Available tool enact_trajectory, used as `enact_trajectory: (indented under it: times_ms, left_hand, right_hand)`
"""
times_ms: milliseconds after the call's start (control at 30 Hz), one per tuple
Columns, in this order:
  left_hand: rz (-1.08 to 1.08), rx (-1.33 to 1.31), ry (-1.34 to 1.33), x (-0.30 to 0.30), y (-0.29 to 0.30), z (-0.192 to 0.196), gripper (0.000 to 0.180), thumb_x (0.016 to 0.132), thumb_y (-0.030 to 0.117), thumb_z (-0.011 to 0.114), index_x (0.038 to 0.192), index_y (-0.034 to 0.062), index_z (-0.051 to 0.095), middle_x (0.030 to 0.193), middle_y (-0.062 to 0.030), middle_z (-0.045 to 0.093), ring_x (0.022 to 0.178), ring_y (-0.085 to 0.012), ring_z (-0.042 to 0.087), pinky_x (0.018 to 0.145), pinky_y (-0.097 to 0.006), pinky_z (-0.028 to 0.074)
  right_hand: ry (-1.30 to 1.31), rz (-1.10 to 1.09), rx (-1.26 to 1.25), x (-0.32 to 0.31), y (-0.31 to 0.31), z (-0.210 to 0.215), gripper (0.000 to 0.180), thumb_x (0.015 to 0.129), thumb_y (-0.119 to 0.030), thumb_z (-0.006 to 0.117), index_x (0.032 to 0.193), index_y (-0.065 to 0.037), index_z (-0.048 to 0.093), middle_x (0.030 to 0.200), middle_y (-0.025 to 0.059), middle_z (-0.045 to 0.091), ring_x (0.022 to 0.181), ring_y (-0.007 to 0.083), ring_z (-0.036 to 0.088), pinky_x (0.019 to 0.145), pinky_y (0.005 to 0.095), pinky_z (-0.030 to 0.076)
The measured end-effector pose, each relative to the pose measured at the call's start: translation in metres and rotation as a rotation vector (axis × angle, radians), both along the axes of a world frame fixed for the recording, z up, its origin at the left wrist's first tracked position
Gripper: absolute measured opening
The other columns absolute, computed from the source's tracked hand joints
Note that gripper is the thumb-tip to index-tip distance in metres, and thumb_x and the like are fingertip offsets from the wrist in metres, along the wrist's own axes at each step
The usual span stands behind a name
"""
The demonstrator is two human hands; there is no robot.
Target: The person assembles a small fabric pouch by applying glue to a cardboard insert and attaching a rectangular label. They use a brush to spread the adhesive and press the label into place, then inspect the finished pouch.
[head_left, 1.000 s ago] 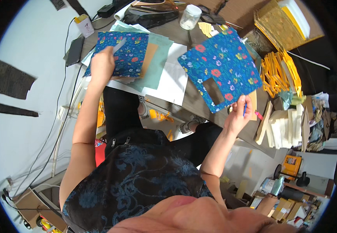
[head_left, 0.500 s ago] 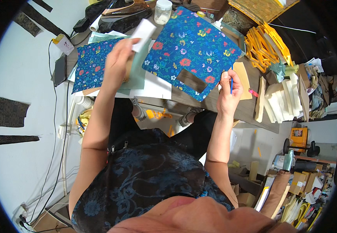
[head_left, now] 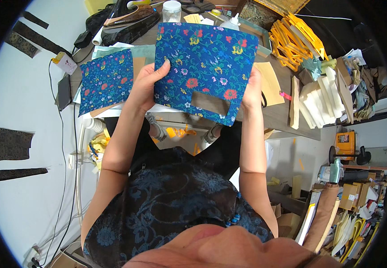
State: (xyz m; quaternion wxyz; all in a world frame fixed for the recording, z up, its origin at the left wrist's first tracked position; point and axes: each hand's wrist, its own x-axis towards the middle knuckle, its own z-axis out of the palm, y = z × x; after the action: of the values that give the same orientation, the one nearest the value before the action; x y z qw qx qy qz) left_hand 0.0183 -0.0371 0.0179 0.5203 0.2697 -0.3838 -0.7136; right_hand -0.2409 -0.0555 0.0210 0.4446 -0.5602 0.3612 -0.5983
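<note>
Our left grip [head_left: 145, 87] pinches the blue flowery board [head_left: 206, 62] on its left. Our right grip [head_left: 252, 92] touches its right edge; we can't tell if it pinches.

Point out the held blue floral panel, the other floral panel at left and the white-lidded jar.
Held blue floral panel [head_left: 206, 67]: head view, middle of its printed face.
Other floral panel [head_left: 106, 81]: head view, middle of its face.
White-lidded jar [head_left: 172, 15]: head view, clear side.
</note>
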Motion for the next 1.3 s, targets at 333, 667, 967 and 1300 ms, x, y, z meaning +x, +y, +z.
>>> enact_trajectory:
  times_ms: [333,667,967,1300]
  left_hand:
    - [-0.061,0.060,-0.009,-0.010,0.005,-0.005,0.038,0.091,0.031,0.060,0.106,-0.0035,0.061,0.096,-0.0109,0.068,0.080,-0.0153,0.068,0.068,-0.030,0.057]
    - [-0.336,0.185,0.511,-0.025,0.000,-0.030,0.038,0.096,0.029,0.050,0.124,0.0024,0.052,0.120,-0.0148,0.059,0.105,-0.0239,0.061,0.089,-0.041,0.050]
    - [-0.262,-0.013,0.718,0.001,0.003,-0.041,0.027,0.094,0.028,0.048,0.111,0.0072,0.053,0.126,-0.0094,0.046,0.112,-0.0231,0.050,0.103,-0.049,0.036]
    - [0.142,0.069,0.268,0.041,0.003,-0.028,0.038,0.090,0.028,0.046,0.113,-0.0011,0.051,0.082,-0.0095,0.063,0.054,-0.0153,0.049,0.048,-0.027,0.041]
  right_hand:
    - [-0.302,0.236,0.328,0.038,-0.013,0.007,0.026,0.083,0.002,0.064,0.109,0.000,0.060,0.096,0.0025,0.066,0.083,0.0076,0.060,0.075,0.0231,0.050]
    - [-0.204,0.421,0.090,0.057,-0.008,-0.009,0.031,0.082,0.002,0.067,0.111,-0.002,0.059,0.100,0.0022,0.065,0.090,0.0080,0.061,0.076,0.0239,0.052]
    - [-0.153,0.118,-0.011,0.033,0.002,0.016,0.019,0.090,-0.009,0.063,0.107,0.000,0.060,0.087,0.0022,0.065,0.074,0.0061,0.060,0.069,0.0183,0.047]
    - [0.054,-0.034,0.049,0.009,0.007,0.004,0.016,0.079,-0.008,0.076,0.092,-0.002,0.068,0.075,-0.0011,0.063,0.067,0.0015,0.054,0.058,0.0151,0.039]
